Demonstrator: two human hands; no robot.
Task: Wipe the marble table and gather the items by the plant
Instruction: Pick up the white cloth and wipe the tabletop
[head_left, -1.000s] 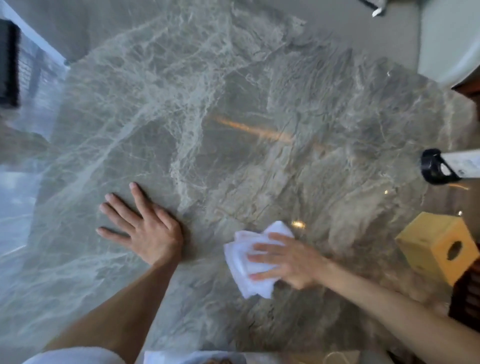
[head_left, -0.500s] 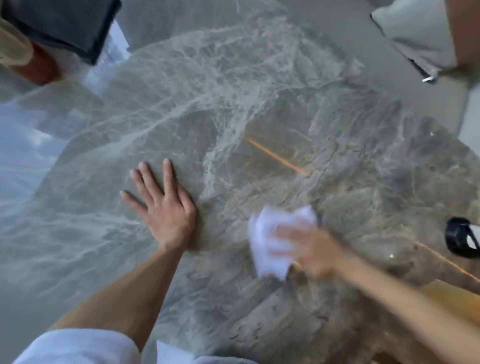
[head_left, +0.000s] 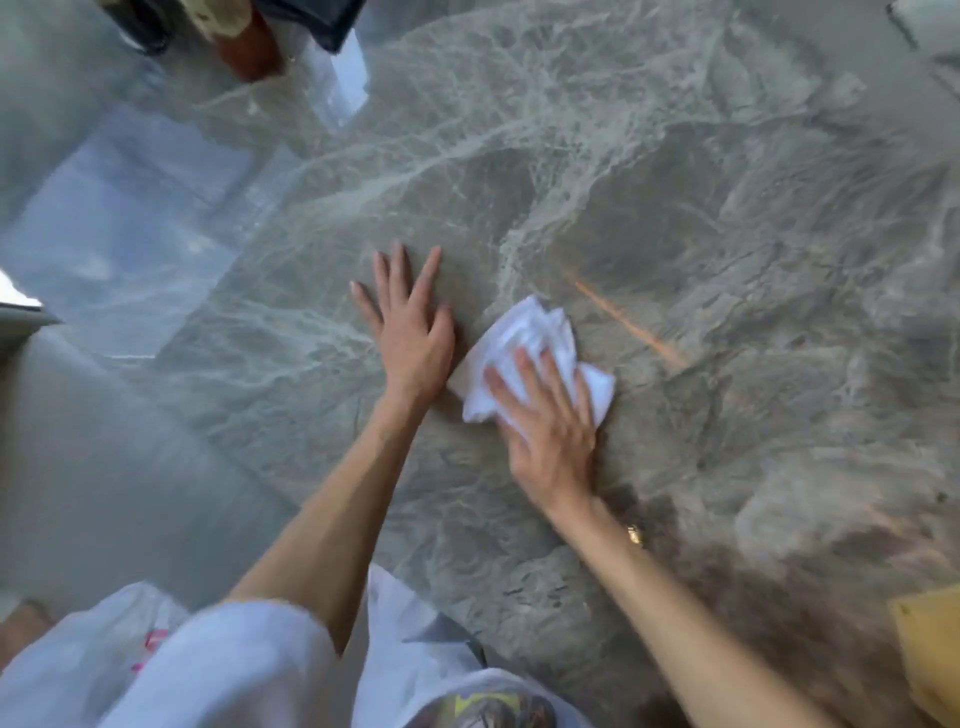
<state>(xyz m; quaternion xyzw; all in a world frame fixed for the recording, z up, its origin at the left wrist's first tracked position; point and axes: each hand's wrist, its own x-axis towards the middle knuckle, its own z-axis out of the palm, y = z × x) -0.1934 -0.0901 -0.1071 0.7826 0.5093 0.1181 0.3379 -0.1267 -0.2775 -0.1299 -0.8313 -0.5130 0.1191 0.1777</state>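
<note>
Head view, centre frame: my left hand (head_left: 413, 332) lies flat, fingers spread, on the marble table (head_left: 753, 260); my right hand (head_left: 550, 436) presses straight fingers onto the white cloth (head_left: 530, 338).

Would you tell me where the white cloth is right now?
In the head view, the white cloth lies mid-frame on the marble table under the right hand, beside the flat left hand.

The cloth (head_left: 524, 332) lies on the marble table (head_left: 727, 234), near its middle. The right hand (head_left: 550, 431) lies flat on the cloth's six o'clock part. The left hand (head_left: 410, 338) rests on the table at the cloth's nine o'clock, just beside it. A box (head_left: 930, 654) sits well apart at four o'clock. A pot (head_left: 249, 47) stands far off at eleven o'clock.
</note>
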